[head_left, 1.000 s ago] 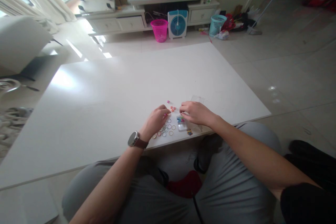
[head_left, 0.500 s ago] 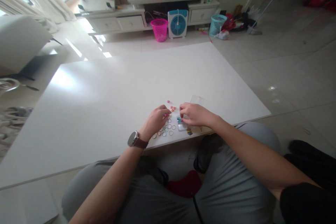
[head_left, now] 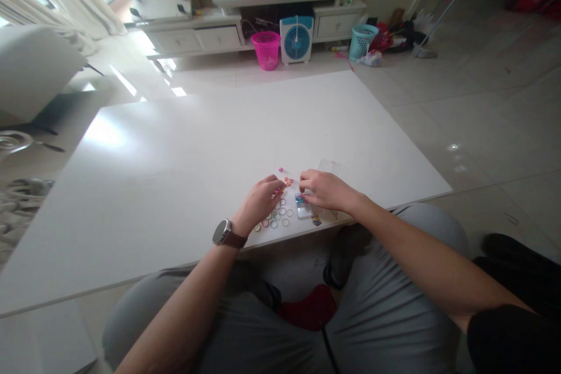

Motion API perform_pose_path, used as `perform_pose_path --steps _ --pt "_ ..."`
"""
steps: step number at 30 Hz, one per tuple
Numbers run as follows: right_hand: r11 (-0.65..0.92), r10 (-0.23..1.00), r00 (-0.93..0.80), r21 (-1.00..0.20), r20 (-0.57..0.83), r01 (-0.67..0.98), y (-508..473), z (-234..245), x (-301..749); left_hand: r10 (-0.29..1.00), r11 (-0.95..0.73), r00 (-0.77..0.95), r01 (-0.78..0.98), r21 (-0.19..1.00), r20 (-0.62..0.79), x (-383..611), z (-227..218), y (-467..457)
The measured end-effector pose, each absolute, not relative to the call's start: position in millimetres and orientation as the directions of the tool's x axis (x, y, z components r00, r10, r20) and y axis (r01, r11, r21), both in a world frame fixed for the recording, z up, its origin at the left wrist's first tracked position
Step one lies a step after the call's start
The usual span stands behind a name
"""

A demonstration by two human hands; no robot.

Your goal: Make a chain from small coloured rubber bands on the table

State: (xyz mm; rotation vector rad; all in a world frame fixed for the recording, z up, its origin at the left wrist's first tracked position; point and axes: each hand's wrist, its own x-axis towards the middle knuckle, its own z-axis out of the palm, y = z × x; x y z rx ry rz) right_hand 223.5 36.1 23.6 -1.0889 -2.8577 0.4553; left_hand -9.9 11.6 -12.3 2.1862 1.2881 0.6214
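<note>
My left hand [head_left: 263, 196] rests on the white table [head_left: 197, 158], fingers bent and drawn together over small pink and orange pieces. What those fingers hold, if anything, is hidden. Several orange pieces [head_left: 288, 181] lie just past its fingertips, and a single pink bead [head_left: 281, 169] sits farther out. Below the hand are several thin coloured rings [head_left: 274, 216]. My right hand [head_left: 325, 190] is closed in a pinch above a small clear box [head_left: 303, 210] with blue and pink bits in it. I cannot make out what the pinch holds.
A clear plastic lid [head_left: 331, 166] lies beyond my right hand. Near the table's front edge is a small yellow-and-blue cartoon figure [head_left: 316, 220]. Across the floor stand a pink basket [head_left: 266, 51], a box fan [head_left: 297, 41] and a light-blue basket [head_left: 362, 44].
My right hand has shifted very slightly over the clear box, fingertips a little higher. My left hand stays in nearly the same place.
</note>
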Motion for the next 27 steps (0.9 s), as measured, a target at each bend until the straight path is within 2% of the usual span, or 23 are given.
perform_pose_path --steps 6,14,19,23,27 --pt "0.704 0.668 -0.742 -0.277 -0.051 0.653 36.5 23.8 223.8 0.892 -0.414 0.430 0.657 0.629 0.138 -8.6 -9.5 10.2" --pt "0.712 0.618 -0.782 -0.364 -0.082 0.601 36.3 20.7 223.1 0.886 -0.429 0.440 0.654 0.624 0.147 -8.1 -8.7 9.6" --pt "0.720 0.622 -0.782 -0.360 -0.045 0.593 36.7 20.8 222.5 0.889 -0.418 0.437 0.653 0.631 0.137 -7.3 -8.4 9.1" --pt "0.714 0.615 -0.785 -0.371 -0.070 0.593 36.0 21.8 221.9 0.888 -0.420 0.437 0.647 0.636 0.143 -7.4 -8.9 9.1" --pt "0.718 0.630 -0.775 -0.337 -0.057 0.609 35.5 23.0 221.4 0.889 -0.424 0.432 0.650 0.631 0.152 -6.8 -7.9 8.7"
